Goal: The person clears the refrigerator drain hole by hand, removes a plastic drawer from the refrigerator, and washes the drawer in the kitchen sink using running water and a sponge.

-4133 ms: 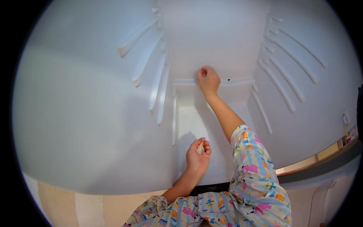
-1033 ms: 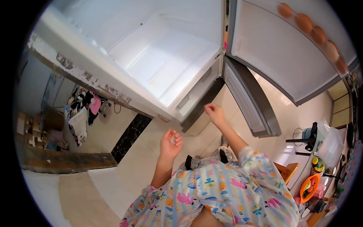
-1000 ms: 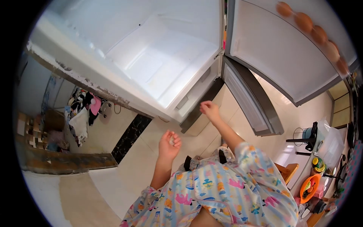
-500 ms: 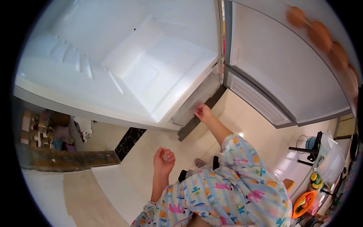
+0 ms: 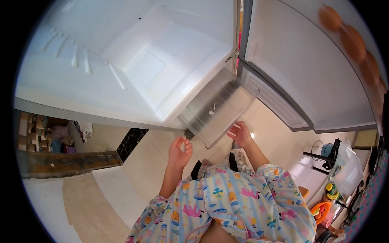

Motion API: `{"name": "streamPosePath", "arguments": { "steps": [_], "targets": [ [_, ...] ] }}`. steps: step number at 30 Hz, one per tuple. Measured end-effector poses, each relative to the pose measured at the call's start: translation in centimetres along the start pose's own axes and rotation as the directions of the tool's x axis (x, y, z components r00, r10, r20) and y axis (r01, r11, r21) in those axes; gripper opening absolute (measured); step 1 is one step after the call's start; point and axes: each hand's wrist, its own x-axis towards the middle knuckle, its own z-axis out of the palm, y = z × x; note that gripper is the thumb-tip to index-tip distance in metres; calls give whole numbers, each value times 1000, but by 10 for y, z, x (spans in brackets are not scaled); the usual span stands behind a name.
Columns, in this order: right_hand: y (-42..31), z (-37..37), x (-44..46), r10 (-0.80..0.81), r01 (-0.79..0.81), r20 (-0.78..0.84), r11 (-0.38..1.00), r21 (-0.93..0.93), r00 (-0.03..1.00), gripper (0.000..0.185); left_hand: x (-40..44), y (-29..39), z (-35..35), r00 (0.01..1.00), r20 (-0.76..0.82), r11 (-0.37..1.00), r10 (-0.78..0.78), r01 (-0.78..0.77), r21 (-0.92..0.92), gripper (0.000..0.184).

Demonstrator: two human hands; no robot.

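Drawer's (image 5: 224,122) slid out now, right hand (image 5: 240,135) by its 5 o'clock edge, fingers loosely spread. Left hand (image 5: 179,153), at its 7 o'clock, curls around a pale bit (image 5: 183,146).

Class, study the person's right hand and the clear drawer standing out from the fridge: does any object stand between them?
Nothing visible does. The right hand is right by the front edge of the clear drawer; whether its fingertips touch is hard to tell.

Home kitchen; open fridge (image 5: 137,93), eggs (image 5: 353,43), orange bowl (image 5: 325,218)
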Motion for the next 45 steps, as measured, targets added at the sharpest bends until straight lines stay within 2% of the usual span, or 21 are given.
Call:
{"name": "streamPosePath", "arguments": {
  "steps": [3, 6, 9, 12, 18, 21, 27, 30, 33, 36, 39, 42, 45],
  "targets": [
    [-3, 14, -12, -60, 62, 46, 998, -33, 997, 60, 7, 0, -4, 1000, -11, 1000, -10, 10, 2, 16],
    [1, 41, -29, -188, 180, -47, 975, -131, 981, 82, 10, 1, -9, 999, -23, 1000, -26, 26, 7, 17],
    [10, 65, -18, -270, 164, -182, 879, -448, 946, 81, 10, 1, -8, 998, -50, 999, -30, 32, 36, 17],
    [10, 67, 2, -191, 71, -210, 878, -474, 959, 70, 8, 2, -6, 999, -36, 998, -27, 29, 50, 17],
    [18, 75, -4, -295, 121, -264, 844, -523, 918, 62, -13, 13, -7, 999, -21, 997, 45, -43, 57, 20],
    [22, 81, -15, -370, 152, -288, 807, -570, 883, 60, -24, 19, -17, 996, -71, 997, 44, -39, 71, 22],
    [34, 87, -37, -408, 200, -268, 800, -566, 873, 56, -33, 41, -61, 999, 21, 996, -27, 26, 83, 23],
    [49, 83, -48, -400, 180, -318, 819, -545, 860, 55, -29, 47, -78, 997, 29, 981, -77, 70, 181, 25],
    [69, 73, -65, -428, 164, -431, 834, -527, 794, 53, -23, 47, -85, 991, 42, 935, -129, 108, 337, 25],
    [79, 5, -81, -355, 133, -414, 869, -476, 838, 56, -14, 43, -89, 975, 78, 890, -208, 155, 428, 29],
    [97, -36, -133, -359, 169, -462, 900, -402, 811, 55, -4, 36, -96, 951, 101, 852, -294, 213, 478, 31],
    [108, -32, -209, -385, 160, -551, 897, -411, 740, 57, 0, 33, -94, 923, 113, 794, -367, 248, 554, 32],
    [119, -51, -265, -427, 153, -551, 868, -473, 717, 61, -2, 30, -91, 927, 94, 748, -364, 231, 623, 32]
  ]
}}
